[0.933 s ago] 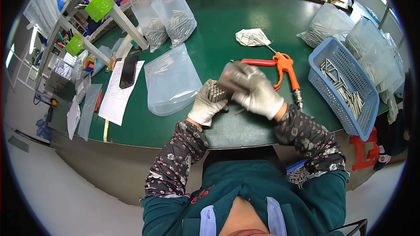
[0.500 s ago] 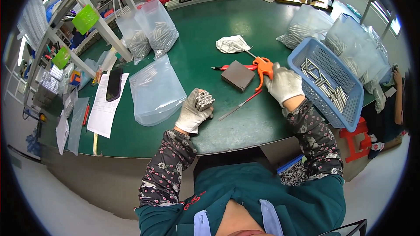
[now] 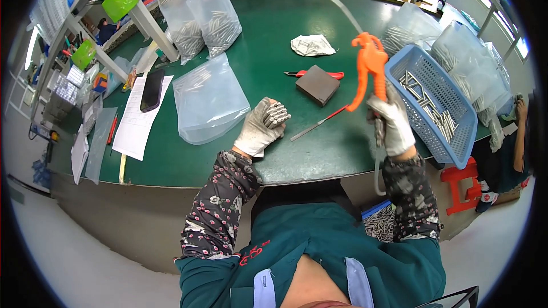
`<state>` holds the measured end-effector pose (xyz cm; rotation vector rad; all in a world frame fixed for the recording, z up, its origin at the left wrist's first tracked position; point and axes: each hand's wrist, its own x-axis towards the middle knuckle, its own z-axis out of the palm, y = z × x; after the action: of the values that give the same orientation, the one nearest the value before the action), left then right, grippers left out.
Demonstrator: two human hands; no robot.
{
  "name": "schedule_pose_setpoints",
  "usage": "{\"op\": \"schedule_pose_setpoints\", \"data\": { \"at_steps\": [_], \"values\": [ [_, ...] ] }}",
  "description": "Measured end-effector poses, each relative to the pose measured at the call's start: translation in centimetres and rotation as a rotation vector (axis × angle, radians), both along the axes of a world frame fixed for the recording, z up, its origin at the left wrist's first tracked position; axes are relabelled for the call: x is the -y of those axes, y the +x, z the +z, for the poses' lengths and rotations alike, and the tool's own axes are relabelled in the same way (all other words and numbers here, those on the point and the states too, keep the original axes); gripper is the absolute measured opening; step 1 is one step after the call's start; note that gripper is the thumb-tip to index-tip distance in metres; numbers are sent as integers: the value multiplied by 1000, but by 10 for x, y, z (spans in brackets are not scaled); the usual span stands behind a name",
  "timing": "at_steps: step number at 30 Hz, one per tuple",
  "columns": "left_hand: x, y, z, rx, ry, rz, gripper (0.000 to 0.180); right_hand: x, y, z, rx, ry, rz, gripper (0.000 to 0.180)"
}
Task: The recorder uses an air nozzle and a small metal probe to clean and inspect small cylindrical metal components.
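Observation:
In my gloved left hand (image 3: 255,131), near the table's front edge, is a tight bundle of short metal pins (image 3: 277,114), their ends showing above the fingers. My gloved right hand (image 3: 394,126) grips an orange air blow gun (image 3: 371,60) by its lower part. The gun is raised above the table, its long nozzle pointing away and leftward, and a hose hangs below the hand. Between the hands lies a thin file (image 3: 319,125) with a red handle. Beyond it a brown block (image 3: 318,85) rests beside a red utility knife (image 3: 333,75).
Right of my right hand stands a blue basket (image 3: 461,147) of loose pins, with pin-filled bags (image 3: 454,51) behind it. To the left are a plastic bag (image 3: 208,108), a phone (image 3: 152,90) and papers (image 3: 134,133). A crumpled white cloth (image 3: 311,45) lies farther back.
My right hand has picked the air blow gun up off the table and drawn it nearer, turning it upright. The left hand keeps the pin bundle and has shifted slightly.

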<state>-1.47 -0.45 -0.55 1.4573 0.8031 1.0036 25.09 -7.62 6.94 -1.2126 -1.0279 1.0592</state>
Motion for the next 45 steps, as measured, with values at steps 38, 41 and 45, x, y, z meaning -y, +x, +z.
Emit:
{"op": "schedule_pose_setpoints", "data": {
  "at_steps": [38, 41, 45],
  "values": [
    [8, 5, 14, -355, 272, 48, 36, 88, 7, 8, 828, -239, 324, 40],
    [7, 5, 10, -270, 230, 35, 36, 81, 6, 12, 828, -255, 313, 39],
    [6, 5, 10, -331, 240, 26, 37, 81, 6, 8, 851, -201, 315, 39]
  ]
}}
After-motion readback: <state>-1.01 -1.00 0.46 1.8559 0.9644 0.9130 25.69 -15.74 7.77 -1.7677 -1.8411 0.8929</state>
